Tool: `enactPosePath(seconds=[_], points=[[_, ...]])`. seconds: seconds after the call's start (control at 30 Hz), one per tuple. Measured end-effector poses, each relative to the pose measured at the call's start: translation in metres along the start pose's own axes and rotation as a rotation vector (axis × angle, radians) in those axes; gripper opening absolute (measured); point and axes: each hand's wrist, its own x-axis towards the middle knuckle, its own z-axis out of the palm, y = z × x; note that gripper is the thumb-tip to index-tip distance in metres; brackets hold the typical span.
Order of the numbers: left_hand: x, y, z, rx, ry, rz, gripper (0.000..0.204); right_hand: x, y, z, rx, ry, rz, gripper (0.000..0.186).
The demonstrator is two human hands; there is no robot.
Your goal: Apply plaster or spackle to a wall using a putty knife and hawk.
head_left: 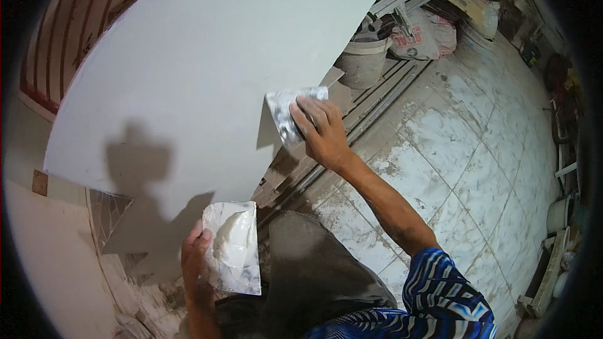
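My right hand (328, 133) is closed on a flat putty scraper (281, 110), its metal face smeared white and dark. The scraper is at the right edge of a large smooth white panel (207, 44); whether the blade touches the panel I cannot tell. My left hand (193, 252) grips a flat plate (250, 281) by its left side, with the thumb over the edge. A thick heap of white putty (233, 242) lies on that plate. Shadows fall on the panel beside both hands.
A dusty bucket (363, 66) and a white sack (424, 36) stand beyond the panel, near long metal strips (383, 103). White smears cover the tiled floor (458, 157). Red bars (75, 19) show at upper left; wooden pieces (549, 273) lie at far right.
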Motion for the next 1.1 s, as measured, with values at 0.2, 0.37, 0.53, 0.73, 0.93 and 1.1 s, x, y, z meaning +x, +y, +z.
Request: enactPosePath(seconds=[0.2,0.37,0.53,0.73,0.93,1.1], points=[[0.002,-0.003,-0.005,0.101,0.046,-0.068,0.050,0.050,0.045,-0.049,-0.105,0.310,0.202,0.067],[-0.009,-0.004,0.007,0.019,0.161,0.018,0.047,0.095,0.091,-0.059,-0.155,0.369,0.223,0.063],[-0.010,-0.005,0.004,0.073,0.061,0.101,0.049,0.077,0.075,-0.030,-0.214,0.356,0.053,0.069],[0.002,-0.009,0.007,0.057,0.076,-0.010,0.054,0.004,0.016,-0.006,-0.083,0.048,0.053,0.071],[0.024,-0.026,-0.007,-0.097,0.186,-0.005,0.047,-0.017,-0.016,-0.042,0.334,-0.243,0.067,0.072],[0.023,-0.019,0.006,-0.067,-0.018,0.099,0.047,0.017,-0.046,-0.111,0.600,-0.444,0.077,0.071]])
